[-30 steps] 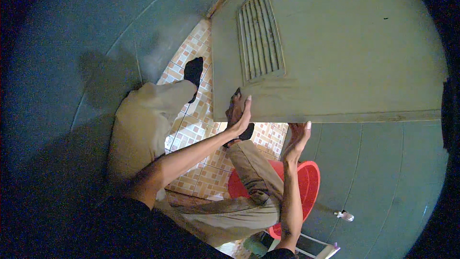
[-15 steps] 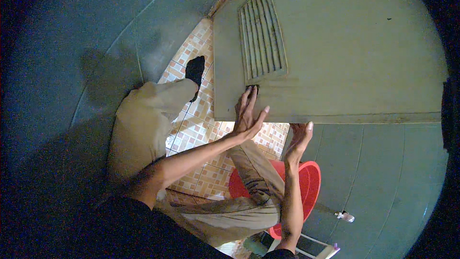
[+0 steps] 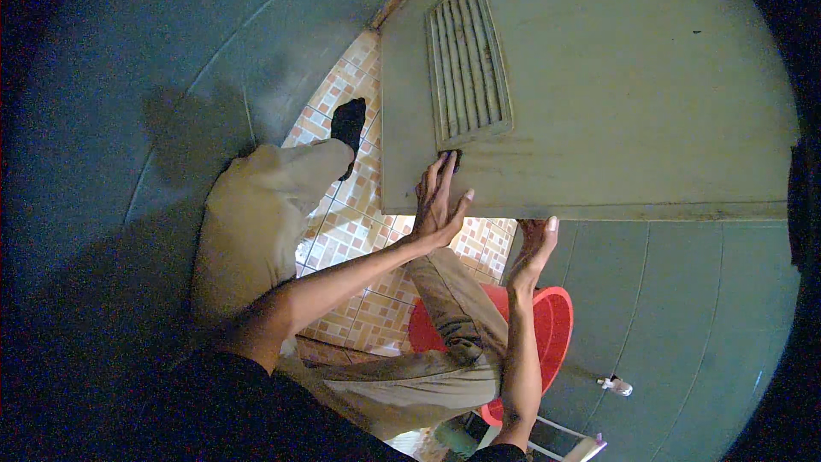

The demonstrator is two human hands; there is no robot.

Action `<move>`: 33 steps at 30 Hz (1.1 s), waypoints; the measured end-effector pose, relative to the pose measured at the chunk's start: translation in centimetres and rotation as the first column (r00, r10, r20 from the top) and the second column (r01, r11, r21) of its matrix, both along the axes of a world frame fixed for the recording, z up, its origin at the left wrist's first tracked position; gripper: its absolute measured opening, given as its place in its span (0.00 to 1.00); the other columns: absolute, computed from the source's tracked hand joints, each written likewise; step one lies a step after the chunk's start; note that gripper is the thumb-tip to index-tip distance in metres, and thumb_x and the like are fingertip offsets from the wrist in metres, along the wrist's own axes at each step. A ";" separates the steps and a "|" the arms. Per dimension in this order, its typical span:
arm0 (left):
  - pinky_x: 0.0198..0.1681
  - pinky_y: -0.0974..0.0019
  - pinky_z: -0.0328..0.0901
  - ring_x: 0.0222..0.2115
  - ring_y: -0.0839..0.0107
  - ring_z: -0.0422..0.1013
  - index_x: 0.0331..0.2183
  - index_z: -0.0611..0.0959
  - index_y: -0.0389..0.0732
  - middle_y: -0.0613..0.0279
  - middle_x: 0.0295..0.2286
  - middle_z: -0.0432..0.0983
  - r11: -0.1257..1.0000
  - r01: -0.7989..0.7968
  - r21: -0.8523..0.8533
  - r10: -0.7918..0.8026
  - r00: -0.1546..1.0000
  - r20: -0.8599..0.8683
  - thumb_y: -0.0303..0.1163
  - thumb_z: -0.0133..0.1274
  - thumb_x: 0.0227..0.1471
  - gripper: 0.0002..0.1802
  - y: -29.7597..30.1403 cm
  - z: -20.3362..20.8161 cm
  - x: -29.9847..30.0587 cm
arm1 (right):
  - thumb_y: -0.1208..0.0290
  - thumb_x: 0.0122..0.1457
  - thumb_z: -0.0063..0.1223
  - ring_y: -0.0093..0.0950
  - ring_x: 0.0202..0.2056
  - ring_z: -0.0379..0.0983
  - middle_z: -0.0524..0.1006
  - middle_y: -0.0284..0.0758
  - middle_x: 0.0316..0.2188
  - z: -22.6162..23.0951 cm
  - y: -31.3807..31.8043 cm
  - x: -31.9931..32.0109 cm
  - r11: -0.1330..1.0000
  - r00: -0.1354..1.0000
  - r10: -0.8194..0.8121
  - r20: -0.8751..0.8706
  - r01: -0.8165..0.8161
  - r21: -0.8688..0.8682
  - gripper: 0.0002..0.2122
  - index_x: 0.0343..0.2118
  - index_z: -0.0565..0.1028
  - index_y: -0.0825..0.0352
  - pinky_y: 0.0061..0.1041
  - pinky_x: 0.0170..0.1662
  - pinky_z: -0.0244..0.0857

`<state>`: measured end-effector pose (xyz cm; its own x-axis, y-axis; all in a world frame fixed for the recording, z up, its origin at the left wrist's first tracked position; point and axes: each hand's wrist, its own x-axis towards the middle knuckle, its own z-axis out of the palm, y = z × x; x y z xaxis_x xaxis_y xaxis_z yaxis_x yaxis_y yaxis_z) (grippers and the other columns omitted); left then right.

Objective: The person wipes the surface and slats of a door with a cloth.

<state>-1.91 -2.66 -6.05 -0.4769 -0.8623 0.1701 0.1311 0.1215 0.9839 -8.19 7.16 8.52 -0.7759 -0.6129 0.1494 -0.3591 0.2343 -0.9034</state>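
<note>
A pale green door [image 3: 616, 111] with a slatted vent [image 3: 467, 56] fills the upper right. My left hand [image 3: 436, 201] lies against the door just below the vent. Under its fingertips is a small dark pad [image 3: 455, 161], pressed to the surface; most of it is hidden, so its exact kind cannot be made out. The left thumb stands apart from the fingers. My right hand [image 3: 536, 248] grips the door's near edge, its thumb on the visible face and its fingers behind the door.
Grey-green walls [image 3: 658, 299] enclose the space. Patterned tiles [image 3: 342, 222] cover the floor around my bent legs and dark-socked foot [image 3: 348, 124]. A red plastic tub [image 3: 556, 334] stands beside my right forearm, with a white rack [image 3: 581, 449] below. A small pinkish-white fitting [image 3: 616, 386] sits at the right wall.
My left hand has shifted slightly left on the door, together with the dark pad. The right hand keeps its place on the edge, and the door stays still.
</note>
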 end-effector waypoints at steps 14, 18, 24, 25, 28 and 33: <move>0.67 0.43 0.46 0.63 0.40 0.52 0.69 0.55 0.36 0.39 0.64 0.52 0.993 -0.087 -0.083 0.089 0.996 0.014 0.46 0.49 0.62 0.43 0.3 -0.2 -0.1 | 0.41 0.70 0.35 0.35 0.56 0.69 0.71 0.40 0.57 -0.1 0.0 0.5 1.000 1.000 0.000 0.011 0.000 -0.004 0.33 0.62 0.64 0.69 0.39 0.62 0.58; 0.67 0.43 0.46 0.64 0.42 0.53 0.69 0.56 0.40 0.43 0.65 0.53 0.991 -0.122 -0.046 0.122 0.993 -0.006 0.44 0.46 0.65 0.38 0.4 -0.4 -0.2 | 0.44 0.71 0.36 0.34 0.56 0.67 0.69 0.42 0.57 -0.1 0.2 0.0 0.995 0.996 -0.075 -0.050 0.078 0.057 0.31 0.62 0.63 0.70 0.38 0.61 0.60; 0.66 0.43 0.47 0.64 0.40 0.52 0.69 0.56 0.37 0.40 0.65 0.52 0.991 -0.101 -0.088 0.102 0.995 0.002 0.37 0.47 0.63 0.38 0.6 -1.1 0.2 | 0.43 0.71 0.40 0.33 0.58 0.65 0.60 0.43 0.62 0.1 0.2 0.2 0.984 0.993 -0.064 -0.096 0.079 0.162 0.36 0.67 0.55 0.72 0.40 0.63 0.60; 0.66 0.43 0.47 0.64 0.40 0.52 0.69 0.56 0.37 0.40 0.65 0.52 0.991 -0.100 -0.087 0.101 0.995 0.002 0.37 0.47 0.63 0.38 0.7 -1.2 0.3 | 0.43 0.70 0.41 0.34 0.58 0.65 0.58 0.43 0.63 0.1 0.3 0.2 0.980 0.993 -0.085 -0.083 0.098 0.173 0.38 0.69 0.53 0.73 0.40 0.64 0.60; 0.67 0.42 0.46 0.65 0.41 0.50 0.69 0.55 0.37 0.40 0.66 0.50 0.989 -0.087 -0.117 0.085 0.996 -0.022 0.35 0.47 0.63 0.38 0.8 -1.8 0.5 | 0.42 0.70 0.41 0.33 0.58 0.65 0.59 0.43 0.62 0.3 0.1 0.0 0.986 0.998 -0.032 -0.055 0.041 0.161 0.38 0.69 0.53 0.73 0.40 0.63 0.60; 0.67 0.42 0.45 0.66 0.41 0.50 0.69 0.55 0.37 0.41 0.67 0.49 0.988 -0.087 -0.131 0.083 0.996 -0.032 0.33 0.47 0.61 0.38 1.0 -2.3 0.7 | 0.42 0.70 0.40 0.33 0.57 0.66 0.62 0.42 0.60 0.3 -0.1 0.3 0.989 0.995 -0.045 -0.087 0.057 0.137 0.36 0.67 0.56 0.73 0.38 0.63 0.60</move>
